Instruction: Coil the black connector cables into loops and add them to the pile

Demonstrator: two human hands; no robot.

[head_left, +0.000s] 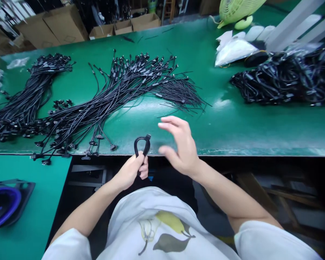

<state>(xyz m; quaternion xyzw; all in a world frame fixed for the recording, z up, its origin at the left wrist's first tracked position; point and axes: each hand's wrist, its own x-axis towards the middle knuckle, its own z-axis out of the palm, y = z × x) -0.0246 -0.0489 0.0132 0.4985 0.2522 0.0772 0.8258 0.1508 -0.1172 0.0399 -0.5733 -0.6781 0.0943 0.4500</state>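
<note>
My left hand [134,168] is closed around a coiled black cable [141,143], whose loop and connector stick up above the fist just off the table's front edge. To its right, my right hand [180,146] hovers near the same edge, fingers apart and holding nothing. Ahead of both hands lies a pile of loose black cables [111,95] with connectors at their ends. A bundle of thin black cable ties [180,92] lies against the right end of that pile.
Another bunch of cables [34,88] spreads at the left. At the right lies a heap of coiled cables [284,81], with a white plastic bag [234,50] and a yellow-green fan [237,12] behind. Cardboard boxes [66,25] stand beyond the green table [233,133].
</note>
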